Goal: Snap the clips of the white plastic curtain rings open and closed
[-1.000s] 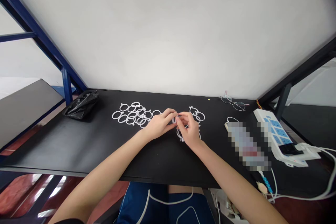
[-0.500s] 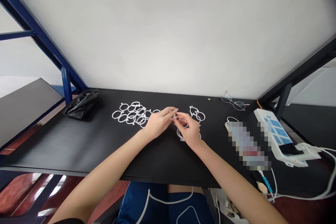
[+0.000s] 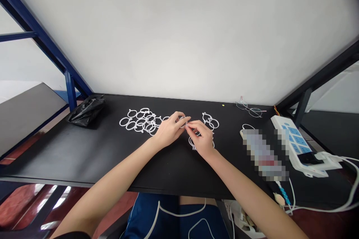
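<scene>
My left hand (image 3: 169,130) and my right hand (image 3: 203,137) meet over the middle of the black table. Between their fingertips is a white curtain ring (image 3: 183,118), mostly covered by the fingers. My left fingers curl around the ring, and my right thumb and forefinger pinch at its right-hand end. To the left of my left hand, several loose white curtain rings (image 3: 145,121) lie overlapping. More white rings (image 3: 210,121) lie just beyond my right hand, and others (image 3: 191,142) are partly hidden beneath it.
A crumpled black plastic bag (image 3: 87,111) lies at the far left of the black table (image 3: 117,157). Eyeglasses (image 3: 249,109) rest near the wall. At right are a blurred-out phone (image 3: 265,155), a white power strip (image 3: 295,142) and white cables (image 3: 322,211).
My left fingers have shifted and bent slightly higher, so more of the held ring shows between them. My right hand stays nearly in place, still pinching.
</scene>
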